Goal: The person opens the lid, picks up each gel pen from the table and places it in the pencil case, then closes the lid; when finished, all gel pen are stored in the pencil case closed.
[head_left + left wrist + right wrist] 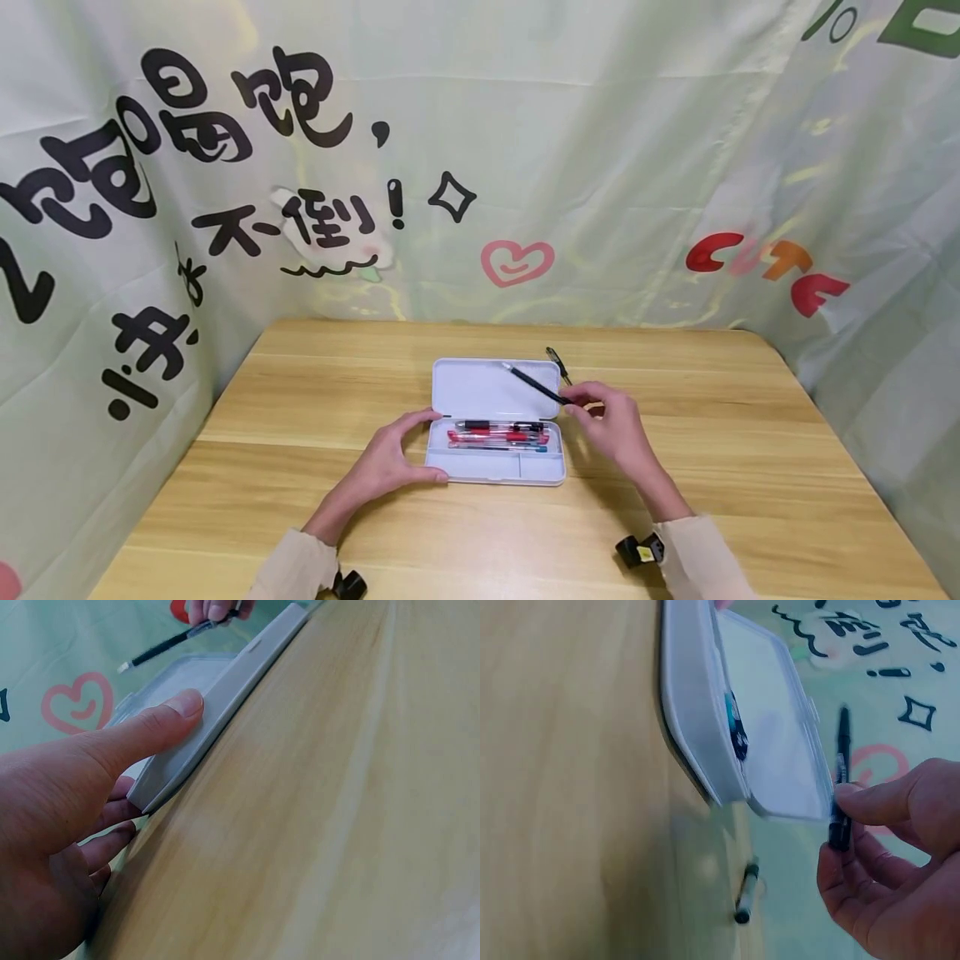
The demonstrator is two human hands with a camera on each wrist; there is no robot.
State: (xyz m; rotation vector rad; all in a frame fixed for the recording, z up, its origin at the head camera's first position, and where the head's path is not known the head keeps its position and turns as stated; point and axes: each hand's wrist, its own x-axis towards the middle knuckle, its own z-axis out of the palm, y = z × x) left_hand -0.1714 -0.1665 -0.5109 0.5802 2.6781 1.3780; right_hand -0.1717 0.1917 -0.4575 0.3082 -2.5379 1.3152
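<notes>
on the left, the left hand (390, 462) braces the open white pencil case (495, 475) at its left end, thumb on the front wall and fingers round the corner, holding it steady on the desk (675, 500). three pens (498, 437) already lie in its tray: one black, one red, one clear with a blue tip. to the right, the right hand (611, 425) pinches a black pen (534, 385) by its end, raised over the lid, not yet in. a fifth pen (557, 364) lies on the desk just behind the case, untouched. judging by this, the filling is about halfway done.
</notes>
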